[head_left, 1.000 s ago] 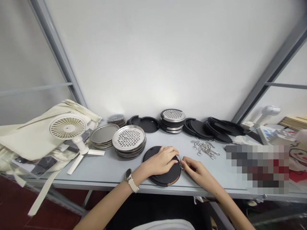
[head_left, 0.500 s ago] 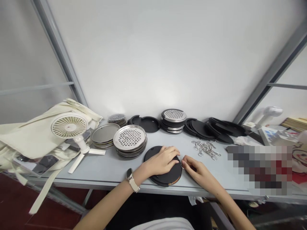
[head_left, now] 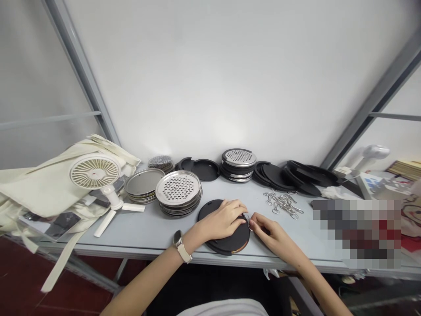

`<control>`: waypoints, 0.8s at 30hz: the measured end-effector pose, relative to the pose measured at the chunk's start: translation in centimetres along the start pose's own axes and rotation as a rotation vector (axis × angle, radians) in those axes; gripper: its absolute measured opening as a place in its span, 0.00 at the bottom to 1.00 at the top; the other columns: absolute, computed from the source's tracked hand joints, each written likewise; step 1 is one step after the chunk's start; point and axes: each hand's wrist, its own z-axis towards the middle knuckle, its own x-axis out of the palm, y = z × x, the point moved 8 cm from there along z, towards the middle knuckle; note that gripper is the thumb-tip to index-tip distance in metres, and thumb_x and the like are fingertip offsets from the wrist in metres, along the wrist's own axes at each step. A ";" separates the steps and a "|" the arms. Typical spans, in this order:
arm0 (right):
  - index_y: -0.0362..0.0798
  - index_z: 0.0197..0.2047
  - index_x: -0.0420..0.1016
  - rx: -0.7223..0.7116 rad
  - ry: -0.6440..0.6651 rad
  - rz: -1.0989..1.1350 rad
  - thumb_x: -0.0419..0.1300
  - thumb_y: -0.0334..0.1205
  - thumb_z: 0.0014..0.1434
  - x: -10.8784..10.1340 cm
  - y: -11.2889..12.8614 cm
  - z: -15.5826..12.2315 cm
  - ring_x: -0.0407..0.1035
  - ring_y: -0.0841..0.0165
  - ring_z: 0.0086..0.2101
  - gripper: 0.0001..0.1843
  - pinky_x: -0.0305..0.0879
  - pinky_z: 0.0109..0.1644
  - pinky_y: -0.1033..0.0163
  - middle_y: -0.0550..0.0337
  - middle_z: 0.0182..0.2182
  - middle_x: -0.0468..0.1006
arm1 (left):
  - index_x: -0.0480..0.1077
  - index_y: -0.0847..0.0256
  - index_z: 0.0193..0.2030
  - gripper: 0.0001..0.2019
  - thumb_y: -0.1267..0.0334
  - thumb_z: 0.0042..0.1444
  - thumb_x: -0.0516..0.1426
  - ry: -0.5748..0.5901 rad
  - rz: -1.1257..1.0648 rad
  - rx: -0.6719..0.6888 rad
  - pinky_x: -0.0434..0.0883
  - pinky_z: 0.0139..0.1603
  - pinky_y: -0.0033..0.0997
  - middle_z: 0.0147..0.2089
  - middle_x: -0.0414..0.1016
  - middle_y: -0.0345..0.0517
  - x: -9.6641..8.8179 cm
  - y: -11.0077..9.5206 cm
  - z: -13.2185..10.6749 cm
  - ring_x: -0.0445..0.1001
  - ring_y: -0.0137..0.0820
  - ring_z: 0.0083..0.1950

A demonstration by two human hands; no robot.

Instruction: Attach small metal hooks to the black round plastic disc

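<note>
A black round plastic holder (head_left: 230,240) lies flat near the table's front edge. My left hand (head_left: 222,221) is laid over it, fingers bent toward its right rim and gripping there. At that rim, my right hand (head_left: 266,230) pinches a small metal wire hook (head_left: 250,223) between thumb and forefinger. The hook touches the holder's edge, though its exact seat is hidden by fingers. A loose pile of similar wire hooks (head_left: 283,204) lies behind my right hand. To the left stands a stack of metal grater discs (head_left: 177,188).
Plain metal discs (head_left: 144,182) are stacked at the left, near a white fan (head_left: 95,173) and a cream bag (head_left: 42,184). Along the wall sit a stack of holders with grater discs (head_left: 239,159) and black plastic parts (head_left: 276,175). A pixelated patch covers the right side.
Almost nothing differs. Both hands stay at the holder's right rim, with only a very slight shift of the right fingers and the hook.
</note>
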 end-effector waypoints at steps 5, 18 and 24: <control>0.49 0.30 0.59 0.003 0.007 -0.007 0.45 0.50 0.69 0.1 -0.2 0.0 0.54 0.71 0.27 0.18 0.53 0.32 0.66 0.67 0.24 0.57 | 0.64 0.60 0.55 0.12 0.68 0.66 0.49 0.006 0.002 0.002 0.59 0.60 0.37 0.54 0.68 0.48 0.0 -0.1 0.0 0.67 0.34 0.55; 0.49 0.30 0.58 0.005 0.005 -0.018 0.44 0.51 0.69 0.0 -0.1 -0.1 0.56 0.70 0.27 0.19 0.54 0.32 0.66 0.66 0.25 0.59 | 0.65 0.61 0.54 0.11 0.66 0.67 0.50 0.002 0.006 0.005 0.59 0.60 0.37 0.54 0.69 0.49 0.0 0.0 0.0 0.67 0.34 0.55; 0.49 0.30 0.58 -0.008 0.001 -0.019 0.44 0.50 0.69 0.0 0.1 0.0 0.58 0.70 0.28 0.19 0.56 0.34 0.65 0.66 0.25 0.61 | 0.65 0.61 0.53 0.10 0.66 0.67 0.49 0.002 0.001 0.013 0.59 0.61 0.37 0.53 0.69 0.49 -0.1 -0.1 0.0 0.67 0.34 0.56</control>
